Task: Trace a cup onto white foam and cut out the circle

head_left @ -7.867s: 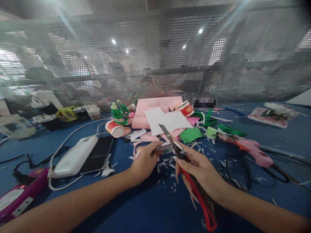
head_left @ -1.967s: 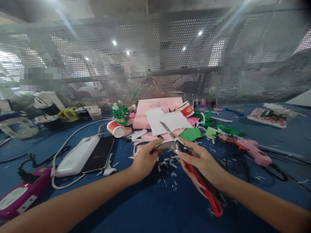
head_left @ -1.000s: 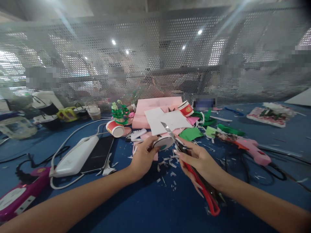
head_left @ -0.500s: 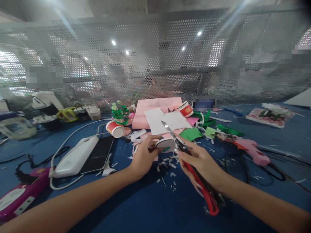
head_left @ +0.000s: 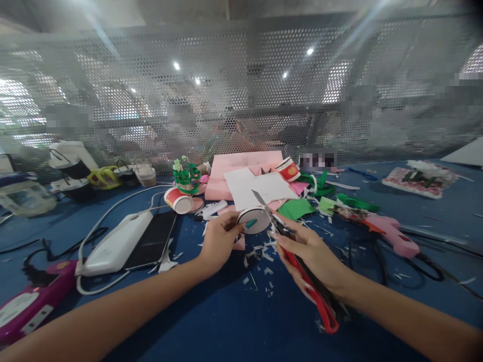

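Observation:
My left hand [head_left: 222,239] pinches a round white paper disc with a dark rim [head_left: 259,227], its thumb with a green nail lying on the flat face. Red-handled scissors [head_left: 307,276] are gripped in my right hand [head_left: 311,254], blades pointing up and to the left beside the disc's right edge. Small white paper scraps [head_left: 266,254] lie on the blue table below both hands. Behind the disc lie a white paper sheet [head_left: 252,186] and a green paper piece [head_left: 297,208].
Left are a white power bank [head_left: 115,246], a dark phone [head_left: 153,241], a purple power strip [head_left: 41,296] and cables. Red paper cups [head_left: 179,200] lie tipped over near a small green paper plant [head_left: 184,176]. A pink glue gun [head_left: 392,234] rests at right. A perforated metal screen [head_left: 241,100] stands behind.
My left hand has turned the disc, so its flat face now shows more fully. The right hand and scissors have barely moved.

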### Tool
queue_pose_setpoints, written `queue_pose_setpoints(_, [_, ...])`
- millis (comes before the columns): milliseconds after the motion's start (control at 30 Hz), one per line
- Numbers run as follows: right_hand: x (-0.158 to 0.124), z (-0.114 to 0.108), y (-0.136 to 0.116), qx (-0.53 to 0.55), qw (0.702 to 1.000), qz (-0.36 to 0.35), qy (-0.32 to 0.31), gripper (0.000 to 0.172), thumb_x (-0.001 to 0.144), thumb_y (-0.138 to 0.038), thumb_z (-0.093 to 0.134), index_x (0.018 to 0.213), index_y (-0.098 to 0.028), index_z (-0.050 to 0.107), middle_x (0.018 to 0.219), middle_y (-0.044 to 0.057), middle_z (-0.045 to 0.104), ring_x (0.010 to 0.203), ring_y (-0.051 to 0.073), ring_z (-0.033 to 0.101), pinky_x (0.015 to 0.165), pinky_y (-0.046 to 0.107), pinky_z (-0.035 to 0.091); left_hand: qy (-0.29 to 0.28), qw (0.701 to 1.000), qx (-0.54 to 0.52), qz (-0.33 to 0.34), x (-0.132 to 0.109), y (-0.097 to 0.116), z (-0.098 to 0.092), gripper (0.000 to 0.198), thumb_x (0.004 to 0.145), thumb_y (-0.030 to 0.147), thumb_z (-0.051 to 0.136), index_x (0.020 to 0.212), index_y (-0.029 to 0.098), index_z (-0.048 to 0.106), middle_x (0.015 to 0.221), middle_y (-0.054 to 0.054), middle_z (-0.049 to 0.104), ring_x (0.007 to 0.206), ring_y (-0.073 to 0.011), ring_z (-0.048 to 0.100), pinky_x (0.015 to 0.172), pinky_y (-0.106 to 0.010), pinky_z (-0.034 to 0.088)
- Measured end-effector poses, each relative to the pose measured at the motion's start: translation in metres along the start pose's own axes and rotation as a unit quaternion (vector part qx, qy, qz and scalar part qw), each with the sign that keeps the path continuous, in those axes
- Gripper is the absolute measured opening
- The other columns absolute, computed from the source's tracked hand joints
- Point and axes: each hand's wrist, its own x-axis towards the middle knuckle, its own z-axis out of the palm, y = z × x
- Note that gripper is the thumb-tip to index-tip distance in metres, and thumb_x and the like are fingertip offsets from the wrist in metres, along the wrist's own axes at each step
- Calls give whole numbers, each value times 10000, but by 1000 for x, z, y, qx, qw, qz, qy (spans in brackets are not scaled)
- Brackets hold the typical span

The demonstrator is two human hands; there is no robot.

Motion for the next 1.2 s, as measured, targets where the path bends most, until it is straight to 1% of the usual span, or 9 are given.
queue_pose_setpoints(200, [-2, 2, 0, -28, 1000, 2, 5, 680, 813, -309, 524, 1393, -328, 168, 543, -65, 518, 278, 61, 423, 244, 180, 404, -36, 998, 44, 37, -5, 1, 1, 157, 691, 149, 570, 828, 168, 644, 792, -6, 682, 758, -157, 620, 727, -282, 496])
queue_pose_setpoints(367, [2, -1, 5, -34, 998, -16, 52, 692, 800, -327, 532, 1393, -316, 176, 531, -68, 517, 276, 71, 430, 238, 190, 412, -16, 998, 52, 38, -1, -3, 0, 137, 707, 177, 563, 835, 172, 614, 784, -1, 665, 749, -151, 609, 705, -272, 492])
queue_pose_setpoints(500, [4, -3, 6, -21, 998, -7, 60, 648, 798, -320, 530, 1375, -301, 235, 506, -80, 498, 267, 68, 414, 232, 184, 405, -17, 998, 41, 53, 3, -10, -1, 208, 725, 175, 547, 930, 180, 583, 876, -17, 647, 817, -155, 599, 765, -284, 481])
queue_pose_setpoints(600, [4, -3, 6, -15, 998, -5, 53, 620, 801, -324, 528, 1363, -291, 269, 496, -81, 490, 256, 62, 397, 233, 184, 406, -40, 998, 20, 40, 4, -11, 0, 256, 747, 193, 531, 1003, 187, 541, 949, -34, 618, 842, -155, 597, 763, -290, 495])
queue_pose_setpoints(800, [3, 0, 5, -9, 998, 4, 56, 675, 796, -300, 539, 1384, -292, 208, 539, -68, 511, 265, 58, 410, 229, 170, 396, -66, 997, -26, -18, 1, -7, 3, 308, 770, 252, 513, 1073, 232, 459, 1072, -61, 556, 817, -173, 622, 594, -270, 554])
queue_pose_setpoints(933, [1, 3, 0, 6, 999, 2, 50, 675, 798, -294, 543, 1382, -301, 206, 540, -72, 505, 273, 56, 411, 232, 168, 397, -77, 994, -8, -70, 0, -6, 3, 326, 762, 233, 516, 1079, 251, 444, 1015, -60, 605, 669, -171, 654, 410, -207, 502])
queue_pose_setpoints(1000, [-1, 3, -1, 17, 999, -4, 42, 666, 800, -288, 543, 1378, -306, 214, 552, -71, 513, 277, 50, 409, 237, 161, 394, -80, 994, -7, -80, 0, -7, 3, 306, 768, 234, 502, 1068, 248, 445, 990, -54, 612, 657, -172, 656, 386, -195, 487])
queue_pose_setpoints(1100, [-2, 3, 0, 21, 1000, -9, 16, 641, 815, -280, 526, 1376, -310, 216, 534, -74, 513, 263, 42, 390, 237, 155, 388, -83, 995, -33, -51, 2, -8, 3, 296, 753, 199, 508, 1044, 234, 468, 991, -33, 599, 798, -182, 642, 532, -244, 548])
queue_pose_setpoints(1200, [-3, 3, 1, 23, 1000, 1, -7, 630, 816, -284, 530, 1371, -312, 231, 535, -74, 511, 257, 41, 391, 224, 148, 379, -90, 993, -68, -18, 3, -12, 4, 307, 725, 160, 518, 1024, 223, 495, 998, -13, 584, 915, -187, 601, 711, -322, 551])
